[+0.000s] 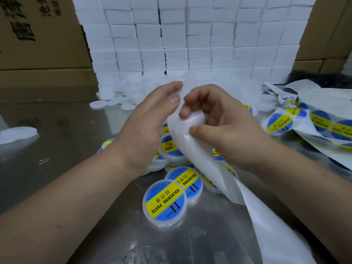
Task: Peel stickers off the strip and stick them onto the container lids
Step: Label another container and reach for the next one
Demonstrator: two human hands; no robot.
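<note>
Peeling step, I judge: my right hand (215,119) fingers pinch the strip (190,143) over the labelled lids (164,200) on the table (66,134); left hand (150,115) fingers straight, at its top. Next: free one sticker, centre it on a bare lid (98,104).

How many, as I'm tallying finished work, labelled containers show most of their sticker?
2: one labelled container nearest the camera, another just behind it beside the strip. More lie partly hidden under the left hand, right hand and strip.
</note>
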